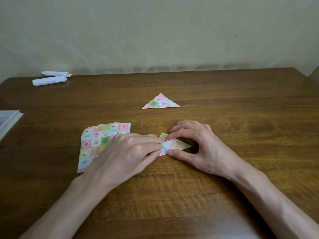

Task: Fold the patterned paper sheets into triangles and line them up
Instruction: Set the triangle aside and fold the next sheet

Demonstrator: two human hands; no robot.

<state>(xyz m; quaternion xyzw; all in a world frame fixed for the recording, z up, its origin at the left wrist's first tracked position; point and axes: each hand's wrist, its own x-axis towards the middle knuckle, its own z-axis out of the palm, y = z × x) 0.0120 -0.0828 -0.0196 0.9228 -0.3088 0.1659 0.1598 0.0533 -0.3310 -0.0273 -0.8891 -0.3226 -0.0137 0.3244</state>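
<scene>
Head view, nearest first: on a glossy brown wood-grain table (241, 104), the left hand (127, 152) lies flat with straight fingers pressing a half-folded sheet (174, 144). The right hand (198, 145) arches over it, fingertips on its far corner and thumb at its near edge. Just left, partly under the left hand, sits a fanned stack of square sheets (96, 142), thin paper printed in pastel checks with hearts and small motifs. Farther back lies one finished triangle (160, 102). At the far left rest two white rolled papers (50, 80).
</scene>
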